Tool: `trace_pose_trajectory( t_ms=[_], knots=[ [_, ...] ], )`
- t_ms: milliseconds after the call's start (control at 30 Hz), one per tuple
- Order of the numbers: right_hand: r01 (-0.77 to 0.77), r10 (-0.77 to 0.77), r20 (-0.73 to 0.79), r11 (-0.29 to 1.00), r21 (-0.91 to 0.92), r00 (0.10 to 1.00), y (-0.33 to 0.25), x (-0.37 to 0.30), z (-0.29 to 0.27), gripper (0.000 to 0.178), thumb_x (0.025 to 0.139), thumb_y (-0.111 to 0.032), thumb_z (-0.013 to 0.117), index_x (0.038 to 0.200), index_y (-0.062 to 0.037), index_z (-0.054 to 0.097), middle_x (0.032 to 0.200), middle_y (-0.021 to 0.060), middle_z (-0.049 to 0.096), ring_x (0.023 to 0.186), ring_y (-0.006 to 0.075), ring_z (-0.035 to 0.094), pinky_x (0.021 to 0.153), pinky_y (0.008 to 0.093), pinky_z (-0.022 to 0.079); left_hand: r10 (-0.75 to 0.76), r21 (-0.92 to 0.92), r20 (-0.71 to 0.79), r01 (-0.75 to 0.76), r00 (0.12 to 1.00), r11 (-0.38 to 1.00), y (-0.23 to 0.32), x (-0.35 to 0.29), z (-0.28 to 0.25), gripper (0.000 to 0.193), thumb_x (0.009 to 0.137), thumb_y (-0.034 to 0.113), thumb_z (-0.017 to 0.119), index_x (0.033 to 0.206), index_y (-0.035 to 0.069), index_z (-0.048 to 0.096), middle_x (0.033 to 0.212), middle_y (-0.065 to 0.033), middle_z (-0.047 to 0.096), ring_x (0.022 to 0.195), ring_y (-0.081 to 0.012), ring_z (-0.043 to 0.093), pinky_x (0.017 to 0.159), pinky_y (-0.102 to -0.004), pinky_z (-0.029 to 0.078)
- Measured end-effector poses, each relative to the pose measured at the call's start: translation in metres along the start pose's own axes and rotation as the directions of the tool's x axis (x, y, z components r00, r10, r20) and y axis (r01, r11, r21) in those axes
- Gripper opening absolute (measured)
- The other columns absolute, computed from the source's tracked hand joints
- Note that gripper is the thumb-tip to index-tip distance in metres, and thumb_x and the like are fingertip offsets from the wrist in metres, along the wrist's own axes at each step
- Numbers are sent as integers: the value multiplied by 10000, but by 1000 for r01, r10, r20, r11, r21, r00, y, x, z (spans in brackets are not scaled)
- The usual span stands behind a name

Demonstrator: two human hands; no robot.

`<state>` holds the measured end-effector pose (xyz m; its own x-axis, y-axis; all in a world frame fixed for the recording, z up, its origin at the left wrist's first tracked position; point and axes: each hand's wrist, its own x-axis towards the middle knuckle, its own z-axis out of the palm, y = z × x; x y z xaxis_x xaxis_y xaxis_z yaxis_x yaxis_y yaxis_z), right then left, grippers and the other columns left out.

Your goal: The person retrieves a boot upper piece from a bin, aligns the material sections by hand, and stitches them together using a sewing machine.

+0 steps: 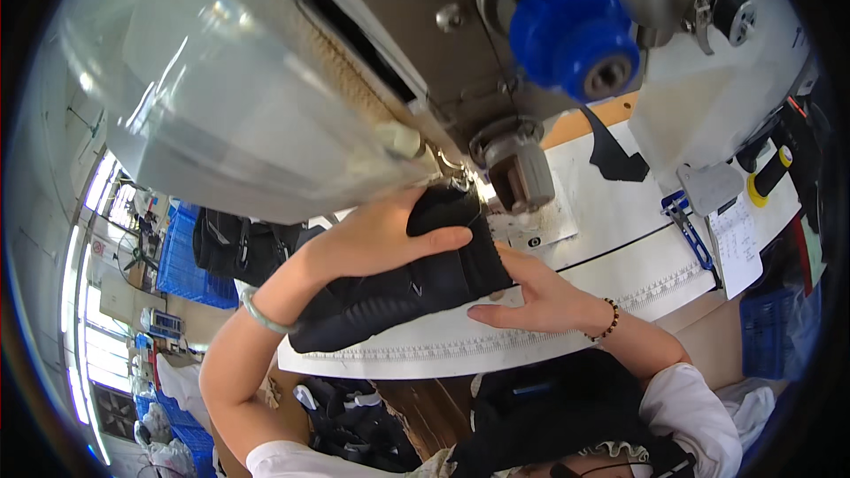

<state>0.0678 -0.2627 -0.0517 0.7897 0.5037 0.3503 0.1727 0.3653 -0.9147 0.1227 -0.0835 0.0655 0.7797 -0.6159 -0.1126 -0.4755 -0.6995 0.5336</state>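
Two bare hands at a sewing machine (pixel 496 62). Left hand (pixel 372 235): forearm enters from seven o'clock, bent at the elbow, pale bangle (pixel 261 312) at the wrist; palm lies over the black padded fabric piece (pixel 407 288), thumb stretched toward three o'clock, gripping its upper fold. Right hand (pixel 540 301): forearm from five o'clock, beaded bracelet (pixel 609 319) on the wrist, fingers flat, pressing the fabric's lower edge. Fabric rests on the white table (pixel 620 257), its tip under the needle head.
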Motion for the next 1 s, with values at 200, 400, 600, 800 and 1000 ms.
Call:
trace_pose_trajectory(
  t_ms=[200,400,600,800,1000],
  knots=[
    [-62,70,27,969,-238,997,-20,-14,6,366,807,-199,650,1088,-5,520,944,43,596,803,84,549,664,218,448,-321,-7,175,327,931,945,3,5,-8,753,739,575,579,1144,-53,486,1039,-159,580,963,-206,553,852,-297,417],
    [-179,164,93,968,177,982,-28,-24,4,349,842,-150,610,1138,-5,494,990,-12,579,860,31,507,729,194,430,-251,-220,134,276,959,936,0,5,10,723,750,570,570,1103,-57,503,995,-127,552,933,-195,527,821,-283,412],
    [-123,138,-1,885,449,990,-20,-21,3,369,871,-153,568,1184,9,457,1099,20,534,1000,54,467,841,206,396,-263,-112,85,271,961,956,6,3,11,666,766,527,570,1071,-63,517,1005,-146,555,932,-192,530,816,-283,416],
    [-126,126,25,924,360,992,-17,-11,-3,348,863,-115,566,1174,19,484,1038,14,571,927,55,511,807,204,420,-299,-200,120,319,947,927,10,2,7,688,774,537,554,1101,-66,505,1043,-146,561,950,-190,536,824,-280,420],
    [-58,47,50,963,263,998,-6,-19,-3,315,843,-45,577,1143,21,505,1014,12,577,890,42,507,771,187,421,-318,-78,155,332,935,940,11,5,-1,719,740,536,585,1128,-64,500,1053,-157,575,959,-197,553,833,-289,424]
  ],
)
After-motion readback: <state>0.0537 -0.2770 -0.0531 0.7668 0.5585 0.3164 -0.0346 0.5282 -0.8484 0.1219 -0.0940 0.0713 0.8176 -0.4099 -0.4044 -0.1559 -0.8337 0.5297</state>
